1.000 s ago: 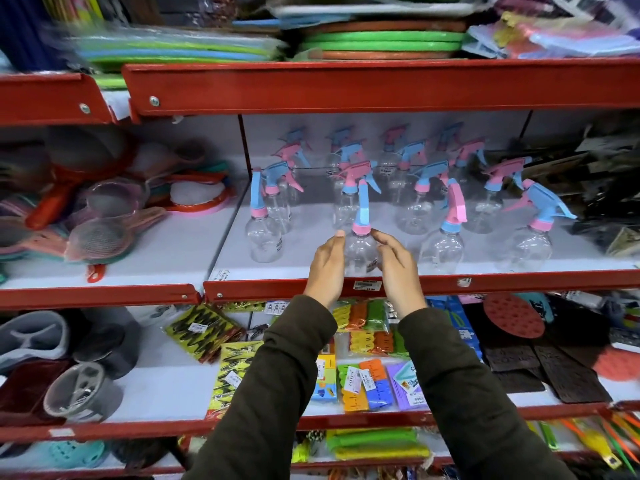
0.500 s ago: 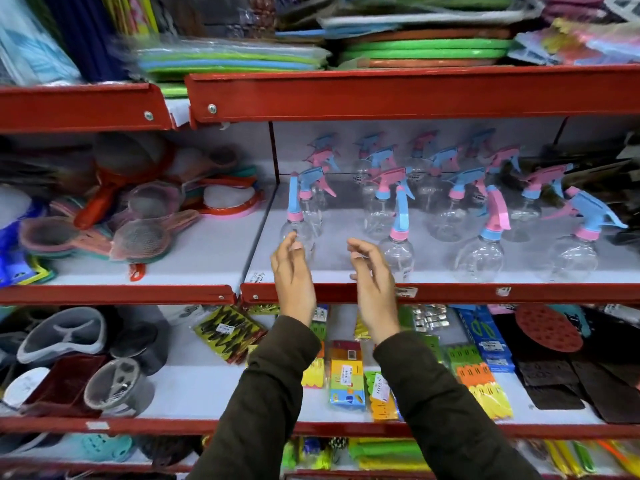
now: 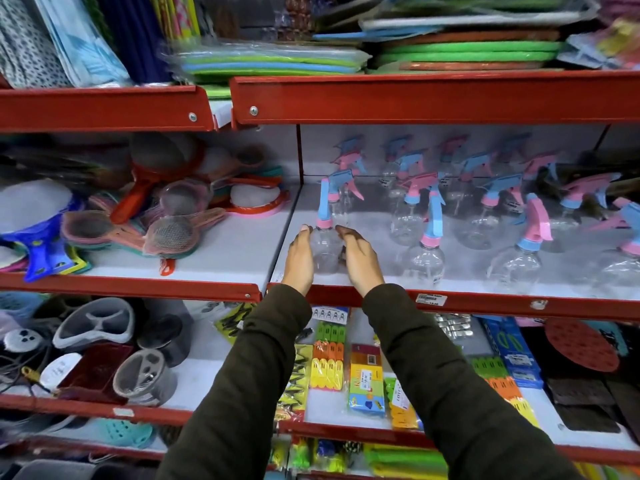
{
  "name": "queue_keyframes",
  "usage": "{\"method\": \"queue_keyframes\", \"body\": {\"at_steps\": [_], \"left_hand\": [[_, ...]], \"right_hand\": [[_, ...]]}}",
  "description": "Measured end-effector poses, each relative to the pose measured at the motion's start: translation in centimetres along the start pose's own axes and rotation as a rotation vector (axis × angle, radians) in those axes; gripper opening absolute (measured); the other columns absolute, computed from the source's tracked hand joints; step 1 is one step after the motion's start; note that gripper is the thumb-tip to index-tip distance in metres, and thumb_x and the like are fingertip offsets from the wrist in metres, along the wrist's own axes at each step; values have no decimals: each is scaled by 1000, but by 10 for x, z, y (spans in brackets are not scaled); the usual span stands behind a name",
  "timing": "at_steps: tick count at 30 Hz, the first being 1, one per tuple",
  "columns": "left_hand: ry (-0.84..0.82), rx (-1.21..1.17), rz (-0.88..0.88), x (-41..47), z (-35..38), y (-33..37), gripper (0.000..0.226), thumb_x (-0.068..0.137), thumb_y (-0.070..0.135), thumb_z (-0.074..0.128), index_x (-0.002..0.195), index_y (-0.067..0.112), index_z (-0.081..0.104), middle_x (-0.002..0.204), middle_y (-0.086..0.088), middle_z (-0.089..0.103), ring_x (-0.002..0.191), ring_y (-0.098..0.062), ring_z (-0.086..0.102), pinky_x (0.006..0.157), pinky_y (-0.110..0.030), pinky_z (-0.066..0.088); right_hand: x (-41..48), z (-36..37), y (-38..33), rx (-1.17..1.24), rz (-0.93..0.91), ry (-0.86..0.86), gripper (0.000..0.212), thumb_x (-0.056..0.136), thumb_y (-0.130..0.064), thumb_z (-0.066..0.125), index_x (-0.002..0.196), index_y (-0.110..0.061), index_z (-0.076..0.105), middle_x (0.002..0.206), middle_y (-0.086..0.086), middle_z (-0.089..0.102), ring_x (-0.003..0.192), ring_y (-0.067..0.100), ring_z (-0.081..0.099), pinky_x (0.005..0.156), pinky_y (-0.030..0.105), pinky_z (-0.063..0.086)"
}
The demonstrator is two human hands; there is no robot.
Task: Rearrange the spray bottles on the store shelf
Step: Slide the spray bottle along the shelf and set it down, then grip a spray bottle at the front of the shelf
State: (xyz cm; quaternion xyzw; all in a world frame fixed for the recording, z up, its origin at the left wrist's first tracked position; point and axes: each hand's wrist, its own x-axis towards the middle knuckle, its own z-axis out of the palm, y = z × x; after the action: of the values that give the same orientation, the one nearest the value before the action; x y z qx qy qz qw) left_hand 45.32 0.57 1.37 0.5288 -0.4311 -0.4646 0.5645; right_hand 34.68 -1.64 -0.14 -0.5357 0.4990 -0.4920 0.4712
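Observation:
Several clear spray bottles with pink and blue trigger heads stand in rows on the white middle shelf point(image 3: 485, 301). The front-left spray bottle point(image 3: 325, 252) has a blue trigger and a pink collar. My left hand point(image 3: 299, 259) presses its left side and my right hand point(image 3: 360, 259) cups its right side, so the bottle stands upright between my palms near the shelf's front edge. To its right stand another front-row bottle point(image 3: 424, 263) and a third point(image 3: 516, 270). The back rows are blurred.
A red divider point(image 3: 300, 157) bounds the bottles' bay on the left; beyond it lie plastic strainers point(image 3: 169, 233). The red upper shelf lip point(image 3: 415, 98) hangs overhead. Packets of clips point(image 3: 327, 358) fill the shelf below.
My hands let go of the middle front bottle, travelled left along the shelf edge, and now close around the front-left bottle. The view has shifted left with them.

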Motion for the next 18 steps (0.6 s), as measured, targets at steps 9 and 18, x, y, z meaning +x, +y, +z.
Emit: {"method": "queue_keyframes", "body": {"at_steps": [9,18], "left_hand": [[-39,57,33,-21,-7,-12,58,100,50,25,140,17,50,148,-14,50,140,-25,44,122,-47,27],[202,186,169,-42,-6,-16,50,104,36,28,148,16,40,157,-7,35,146,-18,30,110,-21,16]], "right_hand": [[-32,-6,5,-145,-139,4,39,103,-26,38,127,-13,65,131,10,68,122,26,62,111,45,47],[-41,-2,-3,-126,-136,16,49,104,-40,37,148,-21,45,156,5,48,144,20,43,119,30,31]]}}
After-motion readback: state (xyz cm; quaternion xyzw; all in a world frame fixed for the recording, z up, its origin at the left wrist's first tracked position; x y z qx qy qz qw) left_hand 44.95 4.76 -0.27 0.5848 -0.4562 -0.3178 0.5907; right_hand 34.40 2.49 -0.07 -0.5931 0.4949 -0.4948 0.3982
